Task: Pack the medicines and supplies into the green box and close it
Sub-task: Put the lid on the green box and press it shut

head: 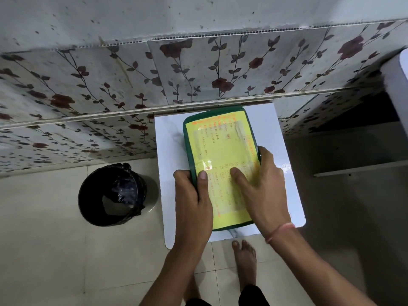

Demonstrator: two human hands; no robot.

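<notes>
The green box (217,138) lies on a small white table (170,151), its lid down. A yellow sheet with orange handwriting covers the lid. My left hand (194,202) grips the box's near left edge, thumb resting on the lid. My right hand (262,191) lies on the lid's right side, its fingers curled over the right edge and the thumb pressing on the yellow sheet. No medicines or supplies are visible outside the box.
A black bin (114,195) lined with a dark bag stands on the tiled floor left of the table. A flower-patterned wall (110,89) runs behind. A bare foot (244,259) is under the table's near edge. White furniture (395,89) stands at right.
</notes>
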